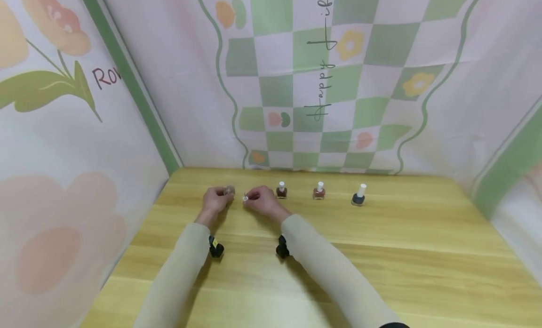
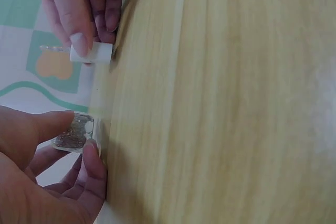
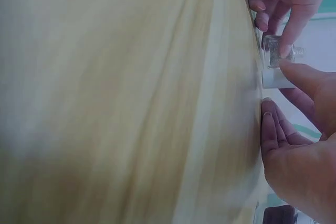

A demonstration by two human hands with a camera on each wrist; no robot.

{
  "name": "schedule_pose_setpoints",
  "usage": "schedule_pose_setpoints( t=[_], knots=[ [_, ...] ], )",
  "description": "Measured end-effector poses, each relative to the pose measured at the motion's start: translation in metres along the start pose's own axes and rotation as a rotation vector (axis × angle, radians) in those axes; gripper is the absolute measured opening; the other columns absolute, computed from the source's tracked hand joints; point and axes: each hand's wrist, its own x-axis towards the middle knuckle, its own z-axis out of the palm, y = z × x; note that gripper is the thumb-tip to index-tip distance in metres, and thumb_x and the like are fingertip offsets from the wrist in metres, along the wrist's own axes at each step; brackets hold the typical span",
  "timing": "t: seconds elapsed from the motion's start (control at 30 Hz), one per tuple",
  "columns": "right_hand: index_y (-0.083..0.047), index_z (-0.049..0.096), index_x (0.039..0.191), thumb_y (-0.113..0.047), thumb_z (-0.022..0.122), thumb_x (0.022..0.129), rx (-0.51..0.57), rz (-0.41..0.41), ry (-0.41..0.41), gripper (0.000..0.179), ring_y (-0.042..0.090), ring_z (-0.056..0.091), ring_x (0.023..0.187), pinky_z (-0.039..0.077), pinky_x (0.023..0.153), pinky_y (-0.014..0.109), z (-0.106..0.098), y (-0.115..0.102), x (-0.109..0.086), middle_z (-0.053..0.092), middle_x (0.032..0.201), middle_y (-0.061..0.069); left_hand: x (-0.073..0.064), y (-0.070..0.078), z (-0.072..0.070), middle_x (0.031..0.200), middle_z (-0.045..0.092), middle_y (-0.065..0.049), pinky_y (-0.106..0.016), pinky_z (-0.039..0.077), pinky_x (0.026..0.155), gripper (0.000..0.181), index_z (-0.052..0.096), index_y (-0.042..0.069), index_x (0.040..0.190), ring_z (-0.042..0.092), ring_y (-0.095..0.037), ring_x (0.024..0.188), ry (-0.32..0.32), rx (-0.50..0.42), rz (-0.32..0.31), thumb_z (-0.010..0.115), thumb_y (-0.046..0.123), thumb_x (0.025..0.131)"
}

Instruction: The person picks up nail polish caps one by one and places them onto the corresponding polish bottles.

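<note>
My left hand [image 1: 214, 201] pinches a small clear nail polish bottle [image 2: 75, 134] of grey glitter between thumb and fingers, low over the table's far left part. The bottle's cap is off, and its bare neck shows in the right wrist view. Just to the right, my right hand [image 1: 266, 202] pinches the white cap [image 2: 97, 53] between thumb and fingers. From the cap's end a thin, clear brush stem [image 2: 52, 49] points away from the table. A gap separates cap and bottle in the head view.
Right of my hands, a dark red polish bottle [image 1: 281, 191], a reddish-brown one [image 1: 319, 191] and a dark blue one [image 1: 358, 196] stand in a row, all white-capped. Behind the wooden table [image 1: 254, 290] hangs a checked curtain [image 1: 309, 90]; a flowered curtain [image 1: 123, 154] borders the left side.
</note>
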Motion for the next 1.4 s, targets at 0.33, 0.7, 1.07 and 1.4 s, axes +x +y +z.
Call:
schedule_pose_setpoints(
  t=[0.33,0.7,1.07,1.4],
  knots=[
    [-0.004,0.075,0.107,-0.011,0.073,0.095,-0.068,-0.053,-0.014,0.014,0.019,0.067,0.094,0.057,0.087,0.035,-0.019,-0.009,-0.023,0.074,0.101,0.006,-0.006,0.001,-0.003,0.126,0.065,-0.024,-0.039,0.059,0.089,0.034,0.065,-0.002,0.13,0.065,-0.034,0.11,-0.01,-0.052,0.056,0.068,0.01,0.098],
    [-0.002,0.074,0.108,-0.008,0.074,0.094,-0.058,-0.133,0.003,0.016,0.018,0.067,0.09,0.058,0.085,0.033,-0.044,-0.015,-0.045,0.073,0.098,0.007,-0.018,0.009,-0.008,0.123,0.067,-0.02,-0.035,0.059,0.08,0.036,0.064,0.004,0.133,0.068,-0.029,0.097,-0.089,-0.019,0.115,0.068,0.018,0.1],
    [-0.002,0.073,0.11,-0.008,0.075,0.092,-0.063,-0.139,-0.003,0.019,0.019,0.067,0.092,0.057,0.088,0.034,-0.058,-0.008,-0.059,0.073,0.101,0.008,-0.026,0.013,-0.003,0.114,0.069,-0.017,-0.04,0.06,0.078,0.031,0.068,0.0,0.124,0.065,-0.026,0.094,-0.18,0.004,0.268,0.073,0.014,0.096],
    [-0.002,0.073,0.113,-0.01,0.076,0.093,-0.053,-0.123,0.012,0.022,0.019,0.067,0.09,0.058,0.082,0.032,-0.077,-0.004,-0.073,0.074,0.101,0.008,-0.036,0.018,0.001,0.111,0.073,-0.014,-0.042,0.061,0.08,0.025,0.072,0.002,0.118,0.07,-0.023,0.087,-0.287,0.001,0.339,0.073,0.014,0.096]
  ],
)
